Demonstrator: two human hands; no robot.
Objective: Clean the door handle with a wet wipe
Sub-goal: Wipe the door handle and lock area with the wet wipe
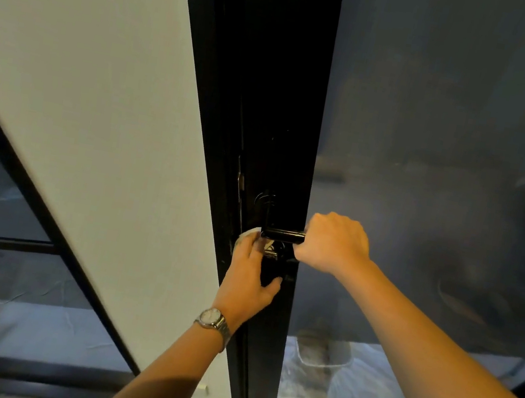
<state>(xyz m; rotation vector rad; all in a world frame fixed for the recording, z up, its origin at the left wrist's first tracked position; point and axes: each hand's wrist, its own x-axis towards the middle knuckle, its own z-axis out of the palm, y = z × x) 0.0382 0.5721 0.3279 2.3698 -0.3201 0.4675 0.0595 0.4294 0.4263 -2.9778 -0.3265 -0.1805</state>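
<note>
Head view: right grip (333, 242) curled round door handle (282, 235) end, steadying it; left grip (249, 276), fingers flat, pressed wet wipe (249, 233) against handle base. Firm rubs around base seemed wise.

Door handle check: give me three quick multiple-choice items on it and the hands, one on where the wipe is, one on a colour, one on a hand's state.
1. Where is the wet wipe?
A. Under the left hand's fingers, by the pivot end of the door handle.
B. Dropped, out of either hand.
C. Wrapped round the handle's free end.

2. What colour is the door handle?
A. White.
B. Black.
C. Brass.

3. What is the right hand doing?
A. Hanging free, fingers loose.
B. Pressing flat with straight fingers.
C. Gripping the handle's free end.

Answers:
1 A: the white wipe shows at the left fingertips against the dark door.
2 B: the lever is glossy black.
3 C: its fingers curl round the lever's end.
</note>
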